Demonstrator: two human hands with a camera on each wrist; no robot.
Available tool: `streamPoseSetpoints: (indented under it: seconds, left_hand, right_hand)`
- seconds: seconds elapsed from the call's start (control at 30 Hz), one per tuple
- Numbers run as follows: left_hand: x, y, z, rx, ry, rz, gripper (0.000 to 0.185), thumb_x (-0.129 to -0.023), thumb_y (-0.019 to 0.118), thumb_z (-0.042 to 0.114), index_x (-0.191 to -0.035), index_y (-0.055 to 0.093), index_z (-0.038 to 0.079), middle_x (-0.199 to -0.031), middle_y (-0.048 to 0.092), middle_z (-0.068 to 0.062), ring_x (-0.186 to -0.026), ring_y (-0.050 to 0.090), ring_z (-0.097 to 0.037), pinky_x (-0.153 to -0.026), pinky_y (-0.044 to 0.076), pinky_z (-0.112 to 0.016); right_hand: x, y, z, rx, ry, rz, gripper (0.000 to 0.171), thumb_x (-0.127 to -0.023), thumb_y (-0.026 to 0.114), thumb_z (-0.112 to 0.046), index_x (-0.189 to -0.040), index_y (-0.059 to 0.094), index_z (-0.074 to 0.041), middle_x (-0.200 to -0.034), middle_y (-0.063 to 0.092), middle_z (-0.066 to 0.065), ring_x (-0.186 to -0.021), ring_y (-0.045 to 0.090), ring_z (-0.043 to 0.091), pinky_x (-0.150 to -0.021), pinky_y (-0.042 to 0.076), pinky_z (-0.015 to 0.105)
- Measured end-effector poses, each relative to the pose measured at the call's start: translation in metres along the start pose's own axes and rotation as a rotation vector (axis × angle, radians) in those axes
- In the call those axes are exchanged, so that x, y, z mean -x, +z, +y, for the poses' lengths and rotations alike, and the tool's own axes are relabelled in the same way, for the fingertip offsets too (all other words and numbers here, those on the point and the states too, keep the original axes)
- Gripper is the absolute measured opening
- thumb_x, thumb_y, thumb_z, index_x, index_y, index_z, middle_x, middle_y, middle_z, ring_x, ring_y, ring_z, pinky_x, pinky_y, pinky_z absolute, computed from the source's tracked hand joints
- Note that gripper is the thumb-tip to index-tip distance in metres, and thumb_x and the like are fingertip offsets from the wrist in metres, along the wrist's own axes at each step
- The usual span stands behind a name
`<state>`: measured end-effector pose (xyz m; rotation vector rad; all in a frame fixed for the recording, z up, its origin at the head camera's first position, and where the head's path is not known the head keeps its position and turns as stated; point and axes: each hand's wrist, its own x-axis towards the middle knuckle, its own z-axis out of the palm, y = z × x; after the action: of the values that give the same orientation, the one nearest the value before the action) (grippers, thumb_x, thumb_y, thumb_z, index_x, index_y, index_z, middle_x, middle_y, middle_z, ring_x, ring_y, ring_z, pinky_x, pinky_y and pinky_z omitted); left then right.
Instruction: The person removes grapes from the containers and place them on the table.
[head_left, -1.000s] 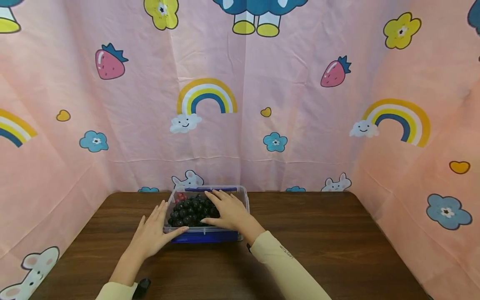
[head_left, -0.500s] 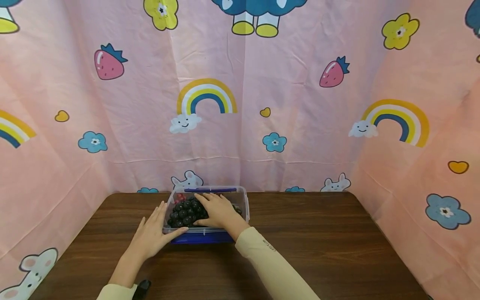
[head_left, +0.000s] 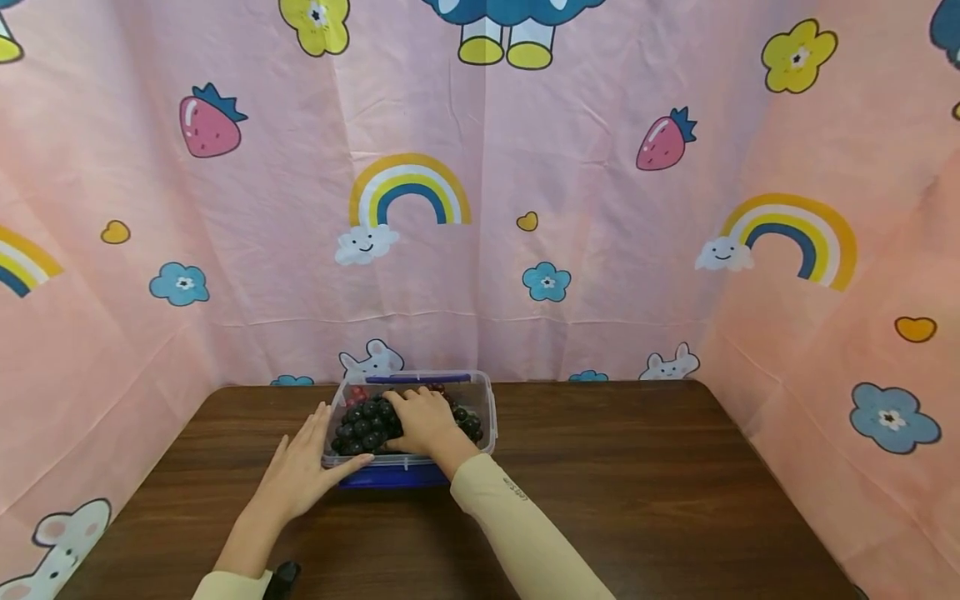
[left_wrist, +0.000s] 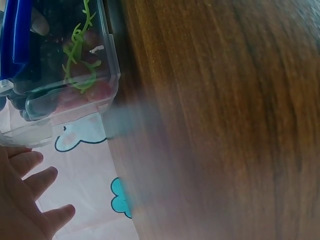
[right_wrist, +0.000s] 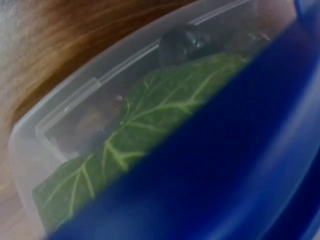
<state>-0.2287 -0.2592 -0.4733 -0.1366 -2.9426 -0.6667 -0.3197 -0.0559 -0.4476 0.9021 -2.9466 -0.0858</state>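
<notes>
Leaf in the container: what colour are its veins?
Pale yellow-green, against the darker green leaf; clearest in the right wrist view.

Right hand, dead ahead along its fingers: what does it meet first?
Most likely the black grapes inside the clear container: in the head view they lie just ahead of the right hand. Depth is unclear, so it may be touching them.

Dark wood-grained table (head_left: 637,492), extending outward from left hand (head_left: 300,471) and right hand (head_left: 423,421); directly on it, clear blue-clipped container (head_left: 392,477), beside the former, beneath the latter.
</notes>
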Motion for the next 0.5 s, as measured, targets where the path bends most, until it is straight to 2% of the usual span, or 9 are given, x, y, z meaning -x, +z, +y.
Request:
streamPoseSetpoints:
  seconds: [0.3, 0.5]
  left_hand:
    - [0.0001, 0.0003, 0.0, -0.003, 0.005, 0.007, 0.118, -0.093, 0.063, 0.073, -0.168, 0.011, -0.001, -0.17, 0.019, -0.034, -0.153, 0.026, -0.056, -0.116, 0.017, -0.082]
    - [-0.0038, -0.0075, 0.0034, -0.045, 0.026, -0.014, 0.119, -0.091, 0.064, 0.074, -0.165, 0.019, -0.007, -0.168, 0.021, -0.036, -0.154, 0.026, -0.055, -0.116, 0.018, -0.082]
  right_hand:
    - [-0.0018, -0.0008, -0.003, 0.029, -0.004, -0.003, 0.083, -0.09, 0.075, -0.066, -0.16, 0.042, -0.035, -0.154, 0.057, -0.009, -0.138, 0.054, 0.019, -0.116, 0.047, 0.038]
    - [-0.0023, 0.0009, -0.002, -0.006, -0.015, 0.032, 0.076, -0.093, 0.075, -0.06, -0.157, 0.043, -0.036, -0.151, 0.06, -0.006, -0.133, 0.058, 0.021, -0.113, 0.05, 0.04]
